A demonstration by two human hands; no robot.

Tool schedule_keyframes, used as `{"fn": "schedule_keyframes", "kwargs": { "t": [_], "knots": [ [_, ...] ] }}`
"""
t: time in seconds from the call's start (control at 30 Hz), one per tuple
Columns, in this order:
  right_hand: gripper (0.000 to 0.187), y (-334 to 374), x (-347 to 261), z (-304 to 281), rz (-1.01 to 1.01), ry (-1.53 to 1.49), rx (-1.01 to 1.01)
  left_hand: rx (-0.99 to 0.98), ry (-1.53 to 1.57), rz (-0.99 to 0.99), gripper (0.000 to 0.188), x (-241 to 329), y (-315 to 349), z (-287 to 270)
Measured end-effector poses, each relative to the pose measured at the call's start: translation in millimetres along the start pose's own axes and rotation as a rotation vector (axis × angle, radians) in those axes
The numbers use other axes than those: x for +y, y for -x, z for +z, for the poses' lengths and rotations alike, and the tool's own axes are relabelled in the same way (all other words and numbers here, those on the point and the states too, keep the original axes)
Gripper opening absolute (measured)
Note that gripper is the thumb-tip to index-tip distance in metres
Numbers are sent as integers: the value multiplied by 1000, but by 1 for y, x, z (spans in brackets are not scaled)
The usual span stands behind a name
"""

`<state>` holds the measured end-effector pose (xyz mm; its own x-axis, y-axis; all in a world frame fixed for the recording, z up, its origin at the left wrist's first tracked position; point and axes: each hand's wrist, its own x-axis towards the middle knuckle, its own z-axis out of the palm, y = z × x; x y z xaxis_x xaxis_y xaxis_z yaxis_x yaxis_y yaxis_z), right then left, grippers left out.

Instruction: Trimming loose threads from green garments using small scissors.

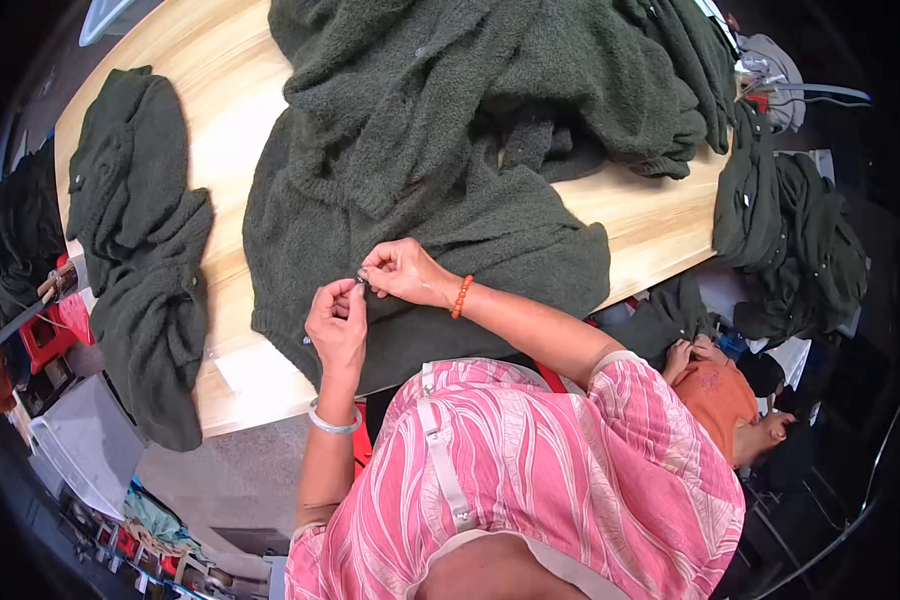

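My left hand and my right hand meet over a dark green knit garment spread on the table in front of me. Thumb and fingers of each are pinched together, fingertips almost touching. Between them is a small dark thing, too small to make out; whether it is attached to the garment cannot be told. A pale bangle circles my left wrist, and orange beads circle my right one.
More dark green knitwear is heaped at the far side of the wooden table. Another garment hangs over its left edge, and several lie at the right. A person in orange sits close by on my right.
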<state>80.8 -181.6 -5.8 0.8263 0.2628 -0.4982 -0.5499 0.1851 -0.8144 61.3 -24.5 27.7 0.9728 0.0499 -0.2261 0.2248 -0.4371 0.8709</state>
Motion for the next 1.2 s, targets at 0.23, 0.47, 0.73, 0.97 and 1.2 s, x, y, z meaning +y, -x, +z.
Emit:
{"fn": "schedule_keyframes", "kwargs": {
  "t": [0.23, 0.47, 0.73, 0.97, 1.2],
  "knots": [
    [16, 4, -12, 6, -169, 331, 89, 46, 218, -134, 8, -8, 3, 13],
    [17, 2, -14, 4, -265, 364, 150, 95, 125, -5, 9, -13, -3, 19],
    [13, -1, -26, -1, -471, 652, 30, 105, 144, 18, 10, -18, 0, 23],
    [13, 2, -19, -3, -476, 676, 30, -58, 245, 33, 11, -25, -3, 19],
    [17, -3, -19, -11, -230, 503, -31, -260, 420, -61, 13, -30, -4, 7]
  ]
}}
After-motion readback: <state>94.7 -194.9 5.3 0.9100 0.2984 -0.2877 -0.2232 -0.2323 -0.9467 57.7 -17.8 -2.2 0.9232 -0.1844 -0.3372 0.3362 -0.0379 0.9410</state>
